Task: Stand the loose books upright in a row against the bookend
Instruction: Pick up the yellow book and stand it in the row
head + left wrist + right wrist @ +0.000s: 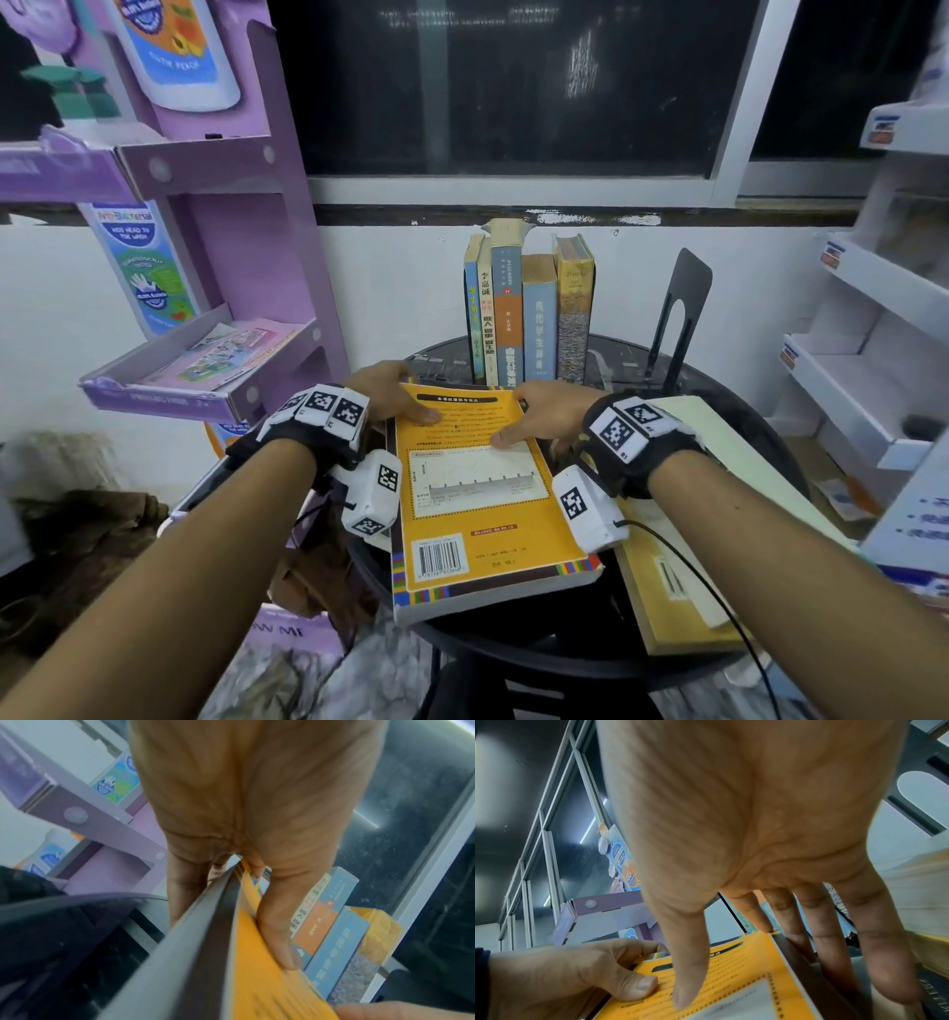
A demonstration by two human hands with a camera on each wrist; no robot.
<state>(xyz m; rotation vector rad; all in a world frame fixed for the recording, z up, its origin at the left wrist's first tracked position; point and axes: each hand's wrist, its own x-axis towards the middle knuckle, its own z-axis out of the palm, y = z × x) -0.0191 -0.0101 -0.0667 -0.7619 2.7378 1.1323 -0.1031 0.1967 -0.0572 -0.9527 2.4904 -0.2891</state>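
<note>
An orange book (482,493) lies back cover up, its near end over the front of the round black table (616,360). My left hand (405,406) grips its far left corner, thumb (280,943) on the cover and fingers underneath. At the far right corner my right hand (529,421) holds it too, thumb (687,973) on top and fingers down the side edge. Several books (529,308) stand upright in a row at the back. The black metal bookend (683,288) stands to their right, with a gap between.
A thick cream and yellow book (719,514) lies flat on the table's right side, under my right wrist. A purple display stand (246,257) is close on the left. White shelves (873,334) stand at the right, and a wall with a dark window is behind.
</note>
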